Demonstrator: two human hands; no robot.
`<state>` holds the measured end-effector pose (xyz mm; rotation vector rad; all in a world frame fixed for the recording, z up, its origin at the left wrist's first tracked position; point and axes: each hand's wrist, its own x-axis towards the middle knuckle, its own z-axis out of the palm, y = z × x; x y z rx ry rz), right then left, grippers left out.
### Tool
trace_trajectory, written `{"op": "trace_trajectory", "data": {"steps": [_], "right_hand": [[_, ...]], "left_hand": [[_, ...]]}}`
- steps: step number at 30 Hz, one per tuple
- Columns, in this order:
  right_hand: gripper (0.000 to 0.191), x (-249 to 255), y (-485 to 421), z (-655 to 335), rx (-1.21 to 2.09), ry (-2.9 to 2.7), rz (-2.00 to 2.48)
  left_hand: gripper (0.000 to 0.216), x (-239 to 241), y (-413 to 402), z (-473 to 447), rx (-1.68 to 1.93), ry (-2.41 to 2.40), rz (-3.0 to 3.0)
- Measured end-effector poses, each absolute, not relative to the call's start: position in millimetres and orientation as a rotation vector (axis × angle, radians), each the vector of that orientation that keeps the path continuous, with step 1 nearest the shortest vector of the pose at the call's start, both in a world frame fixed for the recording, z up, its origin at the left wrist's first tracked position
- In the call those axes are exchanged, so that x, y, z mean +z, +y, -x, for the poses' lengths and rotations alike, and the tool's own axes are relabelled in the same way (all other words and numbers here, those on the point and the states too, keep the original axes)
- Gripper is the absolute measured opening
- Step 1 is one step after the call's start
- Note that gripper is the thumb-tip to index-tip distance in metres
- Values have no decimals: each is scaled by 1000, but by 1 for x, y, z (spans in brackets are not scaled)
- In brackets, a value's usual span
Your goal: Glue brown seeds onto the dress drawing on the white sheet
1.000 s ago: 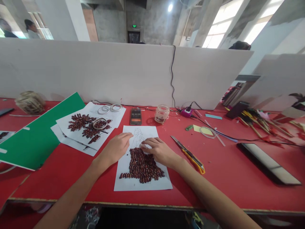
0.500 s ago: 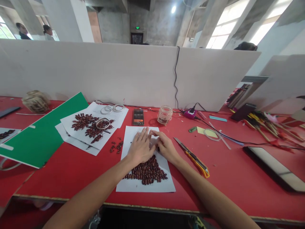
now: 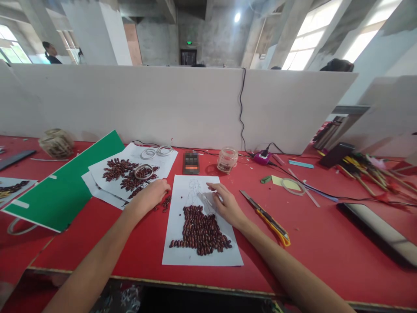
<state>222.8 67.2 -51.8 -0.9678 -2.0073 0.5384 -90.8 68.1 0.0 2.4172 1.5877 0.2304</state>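
Observation:
A white sheet of paper (image 3: pixel 176 191) lies before me with a faint pencil figure drawn near its top. Dark red-brown beans (image 3: pixel 202 230) cover its lower part in close rows. To the left of the sheet, my left hand (image 3: pixel 151 195) is over a small pile of loose beans (image 3: pixel 166 204). Its fingers are bent and drawn together; whatever is between the tips is hidden. My right hand (image 3: pixel 226 203) rests at the sheet's right edge, index finger stretched toward the drawing and fingers apart, with nothing visible in it.
Left are bean-covered sheets (image 3: pixel 117 171) with tape rolls (image 3: pixel 165 150) and a green board (image 3: pixel 71 187). Behind the sheet stand a phone (image 3: pixel 190 163) and a clear jar (image 3: pixel 227 160). A utility knife (image 3: pixel 267 217) with its blade out and a dark tablet-like slab (image 3: pixel 378 232) lie right.
My left hand has moved off the sheet, leftward to the loose beans. My right hand has shifted slightly and its fingers have straightened. The drawing and upper bean rows are now uncovered.

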Motion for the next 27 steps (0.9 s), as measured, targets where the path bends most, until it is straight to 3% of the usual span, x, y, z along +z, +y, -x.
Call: {"op": "trace_trajectory", "data": {"steps": [8, 16, 21, 27], "right_hand": [[36, -48, 63, -222, 524, -1991, 954], [33, -40, 55, -219, 516, -1963, 907], [33, -35, 51, -217, 511, -1967, 875], [28, -26, 39, -209, 556, -1969, 803]], "left_hand": [[24, -8, 61, 74, 186, 1632, -2454], [22, -7, 60, 69, 513, 1539, -2189], [15, -8, 61, 50, 979, 1331, -1668], [42, -16, 51, 1, 1028, 794, -791]]}}
